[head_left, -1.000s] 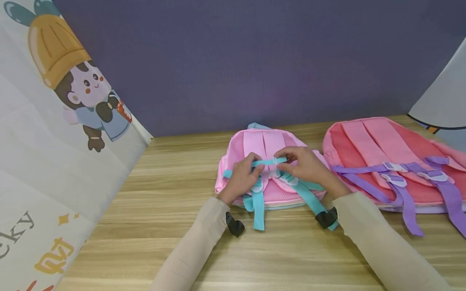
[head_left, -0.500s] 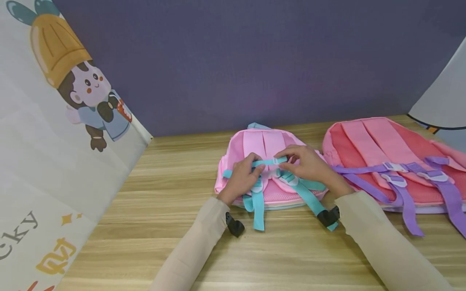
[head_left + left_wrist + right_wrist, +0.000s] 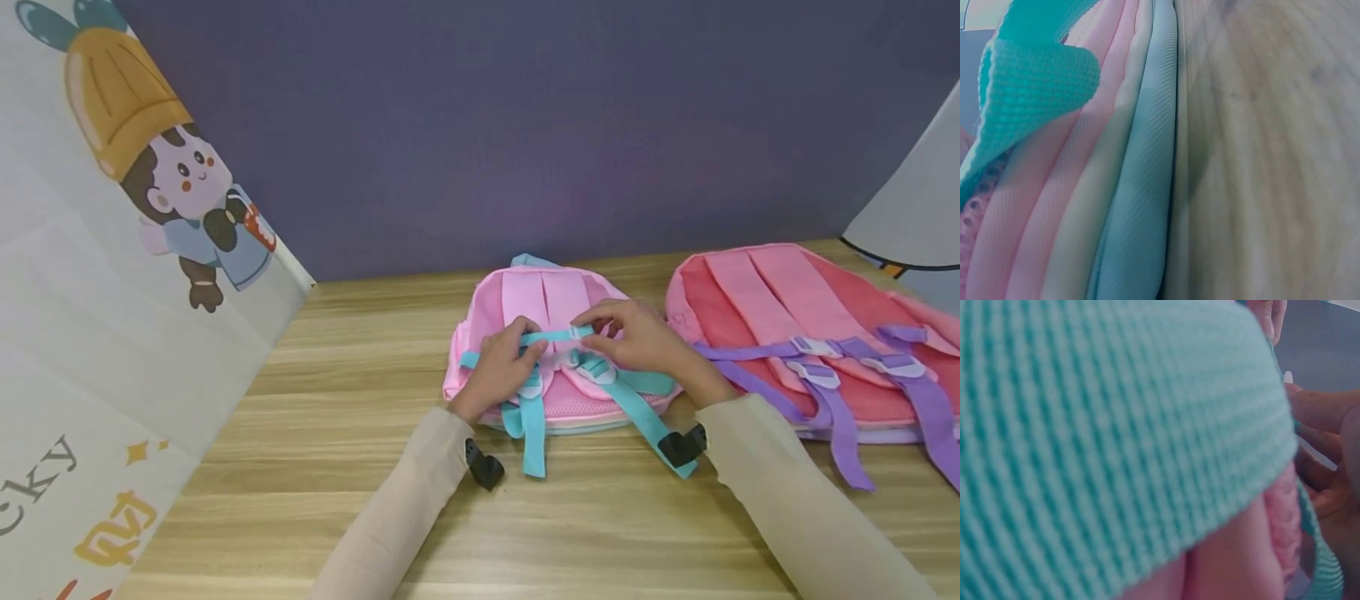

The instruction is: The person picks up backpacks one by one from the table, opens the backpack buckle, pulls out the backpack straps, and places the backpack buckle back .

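A small pink backpack (image 3: 525,292) lies with its strap side up on the wooden table. Across its middle runs a teal chest strap (image 3: 551,336). My left hand (image 3: 498,371) pinches the left part of this strap between thumb and fingers. At the strap's right part, my right hand (image 3: 633,337) pinches it by a small whitish buckle (image 3: 577,332). Loose teal webbing (image 3: 534,437) hangs from the shoulder straps onto the table. Close to the right wrist camera, a teal band (image 3: 1110,444) covers most of the view, with right-hand fingers (image 3: 1325,412) at its edge.
A larger pink-and-coral backpack (image 3: 810,308) with purple straps (image 3: 847,442) lies just right of the small one. Behind the wooden table (image 3: 337,400) stands a dark purple panel (image 3: 525,125). A white printed sheet (image 3: 75,292) borders the left side.
My right hand has shifted slightly to the right, and the small buckle has moved right with it. My left hand stays about where it was.
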`<state>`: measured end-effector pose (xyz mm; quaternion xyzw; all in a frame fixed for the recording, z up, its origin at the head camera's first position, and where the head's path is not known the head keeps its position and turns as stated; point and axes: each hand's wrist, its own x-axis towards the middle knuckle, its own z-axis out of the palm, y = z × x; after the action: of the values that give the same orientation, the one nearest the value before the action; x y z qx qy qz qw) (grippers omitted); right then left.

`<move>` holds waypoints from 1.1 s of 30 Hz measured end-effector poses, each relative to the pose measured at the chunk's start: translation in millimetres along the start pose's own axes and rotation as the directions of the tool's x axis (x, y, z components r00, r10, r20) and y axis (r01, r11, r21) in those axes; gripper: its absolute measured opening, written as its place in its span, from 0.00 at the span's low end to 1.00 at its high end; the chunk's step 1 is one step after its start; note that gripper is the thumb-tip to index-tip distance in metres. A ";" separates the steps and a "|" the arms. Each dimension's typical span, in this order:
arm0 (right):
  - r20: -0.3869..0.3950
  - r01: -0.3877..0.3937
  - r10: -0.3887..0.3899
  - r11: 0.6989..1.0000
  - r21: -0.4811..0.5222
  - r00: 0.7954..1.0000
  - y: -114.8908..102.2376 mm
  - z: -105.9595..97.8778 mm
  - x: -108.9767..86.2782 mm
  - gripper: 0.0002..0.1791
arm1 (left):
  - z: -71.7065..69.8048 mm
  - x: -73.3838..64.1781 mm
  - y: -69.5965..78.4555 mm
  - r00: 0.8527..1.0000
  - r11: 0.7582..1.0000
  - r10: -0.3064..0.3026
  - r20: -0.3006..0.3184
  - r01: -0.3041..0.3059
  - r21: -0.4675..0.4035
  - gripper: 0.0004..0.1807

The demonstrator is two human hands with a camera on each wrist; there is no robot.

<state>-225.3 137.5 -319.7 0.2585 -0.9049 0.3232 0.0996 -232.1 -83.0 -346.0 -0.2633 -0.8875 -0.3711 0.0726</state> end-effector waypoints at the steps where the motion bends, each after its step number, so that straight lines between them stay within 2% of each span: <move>1: -0.001 0.002 -0.002 1.000 -0.001 1.000 0.4 -0.3 -0.4 0.14 | 0.0 -0.2 0.6 1.000 1.000 -0.007 0.003 0.007 -0.002 0.11; 7: -0.003 0.007 -0.007 1.000 0.000 1.000 3.8 -5.5 -2.4 0.14 | -0.2 0.1 2.3 0.999 0.999 -0.042 0.021 0.043 -0.018 0.12; 21: 0.009 0.017 -0.017 0.999 -0.034 1.000 8.6 -26.4 -5.7 0.13 | -0.1 -0.6 -0.2 1.000 1.000 -0.027 0.006 0.027 -0.013 0.11; 25: 0.024 -0.009 0.009 1.000 -0.010 1.000 10.9 -32.9 -8.9 0.13 | -0.3 -0.9 0.8 1.000 1.000 -0.019 0.013 0.019 -0.009 0.11; 33: 0.049 -0.047 0.048 0.998 -0.031 0.998 15.7 -43.9 -13.4 0.14 | 0.9 1.0 0.4 1.000 1.000 0.001 0.012 -0.001 -0.002 0.12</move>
<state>-221.7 181.2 -298.9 0.2434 -0.9177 0.3053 0.0735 -232.7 -81.7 -346.1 -0.2661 -0.8875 -0.3702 0.0672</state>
